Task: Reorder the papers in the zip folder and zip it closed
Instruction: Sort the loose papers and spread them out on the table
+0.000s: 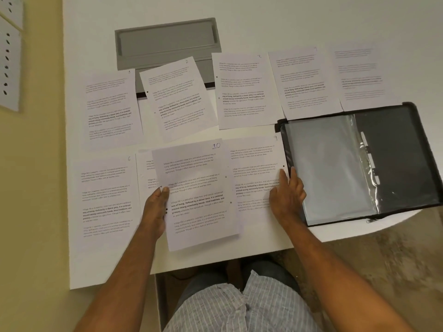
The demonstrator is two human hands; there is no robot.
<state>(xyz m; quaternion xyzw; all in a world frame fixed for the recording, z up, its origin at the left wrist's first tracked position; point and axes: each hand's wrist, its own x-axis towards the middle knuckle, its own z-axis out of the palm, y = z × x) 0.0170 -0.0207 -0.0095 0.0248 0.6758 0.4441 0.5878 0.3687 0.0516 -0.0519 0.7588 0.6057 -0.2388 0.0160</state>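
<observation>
Several printed, hand-numbered sheets lie spread over the white table [203, 259]. My left hand [155, 207] grips the left edge of the sheet marked 10 [199, 195], which sits tilted over another sheet near the front. My right hand [287, 195] rests with straight fingers on the right part of the sheet marked 9 [254, 168]. The black zip folder [388, 144] lies open at the right, with clear plastic sleeves [328, 164] inside; its left edge touches my right hand. Sheet 6 [105, 197] lies at the front left.
A grey tray-like box [167, 41] stands at the back, partly under a tilted sheet [177, 97]. More sheets [244, 89] run along the back row to the right. The folder overhangs the table's rounded right corner. A punched panel [8, 58] hangs on the left wall.
</observation>
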